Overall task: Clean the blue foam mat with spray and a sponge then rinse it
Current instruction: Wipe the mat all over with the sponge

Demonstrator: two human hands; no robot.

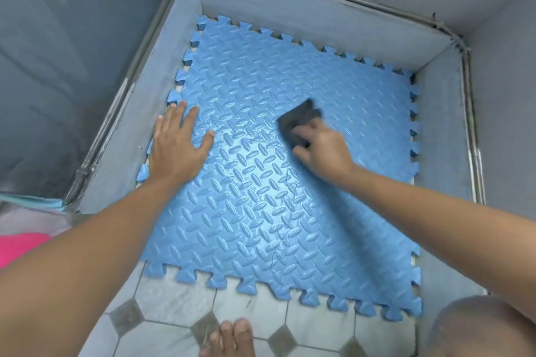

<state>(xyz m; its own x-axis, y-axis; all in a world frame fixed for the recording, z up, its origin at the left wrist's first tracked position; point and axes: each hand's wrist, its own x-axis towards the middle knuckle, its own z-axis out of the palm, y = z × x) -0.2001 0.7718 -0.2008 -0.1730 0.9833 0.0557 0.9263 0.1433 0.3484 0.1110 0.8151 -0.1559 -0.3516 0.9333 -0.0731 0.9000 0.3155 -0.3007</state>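
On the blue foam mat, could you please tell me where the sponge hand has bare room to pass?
Free: the blue interlocking foam mat toward the tiled floor, and its far corner. Crowded: the left hand lies flat at one edge; the right hand grips the dark sponge.

- Even, soft daylight; no hard shadows.
- Pale sheen on the wet blue mat (261, 153) centre.
- Motion blur on the right hand (322, 148) and dark sponge (298, 119).
- Wide-angle bending along the wall edges.
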